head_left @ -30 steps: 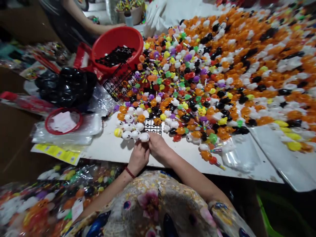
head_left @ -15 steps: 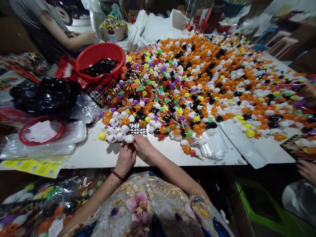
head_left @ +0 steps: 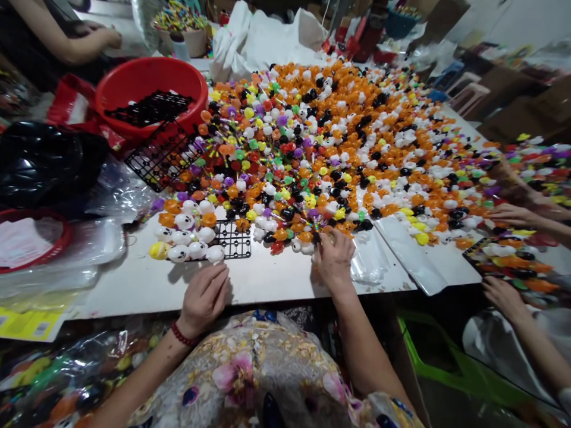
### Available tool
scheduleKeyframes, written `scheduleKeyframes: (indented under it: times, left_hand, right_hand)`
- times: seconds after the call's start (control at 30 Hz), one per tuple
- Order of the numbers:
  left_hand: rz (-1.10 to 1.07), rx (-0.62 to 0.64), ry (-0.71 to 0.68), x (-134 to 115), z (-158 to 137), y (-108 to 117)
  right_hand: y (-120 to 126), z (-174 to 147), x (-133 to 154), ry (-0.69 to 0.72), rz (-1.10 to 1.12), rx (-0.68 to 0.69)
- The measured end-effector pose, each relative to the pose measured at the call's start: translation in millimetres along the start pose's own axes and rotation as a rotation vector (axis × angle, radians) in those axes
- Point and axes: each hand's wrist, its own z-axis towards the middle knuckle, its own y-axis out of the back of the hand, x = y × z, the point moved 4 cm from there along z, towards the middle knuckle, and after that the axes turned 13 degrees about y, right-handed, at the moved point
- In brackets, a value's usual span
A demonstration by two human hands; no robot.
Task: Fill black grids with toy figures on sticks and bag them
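My left hand rests at the table's front edge, fingers loosely extended together, nothing visible in them. Just above its fingertips lies a black plastic grid. White ghost-like figure heads, with a few orange ones and a yellow one, cover the grid's left part; bare squares show at its right. My right hand is at the near edge of a large pile of small figures in orange, white, black and other colours. Its fingers are bent over the figures there; what they pinch is hidden.
A red tub holds black grids, and another grid leans beside it. Clear plastic bags lie right of my right hand. At left are a black bag and a red basket. Co-workers' hands are at right.
My right hand has left the grid and moved right to the pile. My left hand has drawn slightly back from the grid's edge. The view has shifted to the right.
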Motion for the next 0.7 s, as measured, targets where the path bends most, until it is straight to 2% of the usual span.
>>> scheduleKeyframes:
  times: [0.13,0.2,0.3,0.47,0.57,0.7]
  left_hand:
    - [0.008,-0.037,-0.051,-10,20,19]
    - [0.045,-0.053,-0.052,-10,29,25]
    - [0.102,-0.041,-0.034,-3,39,28]
    - [0.144,0.089,-0.045,8,50,14]
    - [0.189,0.148,-0.033,12,55,5]
    - [0.206,0.254,0.019,18,60,0]
  right_hand:
    - [20,-7,-17,-0.032,0.049,-0.116]
    - [30,-22,-26,-0.04,0.048,-0.117]
    - [37,-55,-36,-0.034,0.01,-0.002]
    - [24,-99,-39,0.005,-0.105,0.212]
    - [17,-103,-36,0.013,-0.104,0.221]
    - [20,-80,-8,0.089,0.236,0.091]
